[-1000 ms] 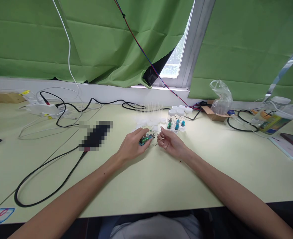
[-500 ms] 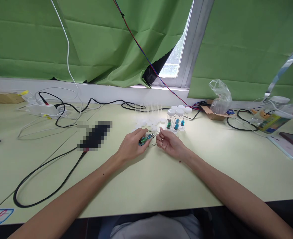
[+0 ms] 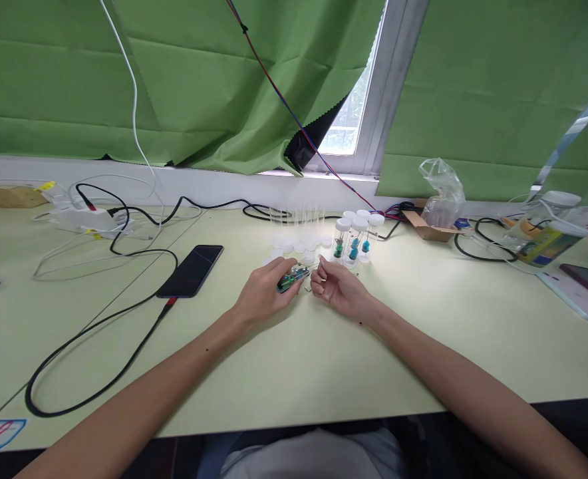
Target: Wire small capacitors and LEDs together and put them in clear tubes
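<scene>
At middle of pale yellow-green bench (image 3: 294, 372), bare left hand (image 3: 264, 287) curled around green-and-blue bundle (image 3: 289, 281), steady hold advisable; bare right hand (image 3: 341, 289), fingers bunched beside thin silvery shafts (image 3: 314, 267), grip too small to tell.

I'm watching a small green-and-blue bundle with thin metallic leads (image 3: 288, 280) slanting in the left hand (image 3: 263, 287), leads pointing rightward.

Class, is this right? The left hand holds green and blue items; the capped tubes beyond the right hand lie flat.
They don't lie flat: the head view shows the capped tubes standing upright beyond the right hand. The left hand does hold green and blue items.
</scene>
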The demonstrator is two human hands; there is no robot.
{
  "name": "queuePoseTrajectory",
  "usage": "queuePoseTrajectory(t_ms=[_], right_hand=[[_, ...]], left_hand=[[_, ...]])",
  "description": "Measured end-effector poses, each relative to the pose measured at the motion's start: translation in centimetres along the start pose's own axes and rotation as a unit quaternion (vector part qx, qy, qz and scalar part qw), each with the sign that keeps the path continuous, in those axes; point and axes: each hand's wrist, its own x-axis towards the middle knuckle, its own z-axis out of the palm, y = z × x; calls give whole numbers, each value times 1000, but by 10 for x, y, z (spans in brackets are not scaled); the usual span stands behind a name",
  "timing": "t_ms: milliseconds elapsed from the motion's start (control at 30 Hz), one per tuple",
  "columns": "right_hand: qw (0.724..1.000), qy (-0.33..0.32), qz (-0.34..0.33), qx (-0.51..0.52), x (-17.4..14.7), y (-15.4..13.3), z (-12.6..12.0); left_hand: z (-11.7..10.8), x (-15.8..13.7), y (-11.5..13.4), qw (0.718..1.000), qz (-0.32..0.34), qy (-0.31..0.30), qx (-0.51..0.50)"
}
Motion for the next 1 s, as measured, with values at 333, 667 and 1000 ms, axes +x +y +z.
queuePoseTrajectory(t_ms=[333,667,1000], right_hand=[[1000,-1,15,15,-1,0,2],[1000,2,26,2,-3,-1,8],[1000,-7,29,-1,-3,-1,6]], left_hand=[[1,0,-1,1000,5,4,0],[2,-1,1,1000,22,15,-13],[2,-1,2,999,25,20,-12]])
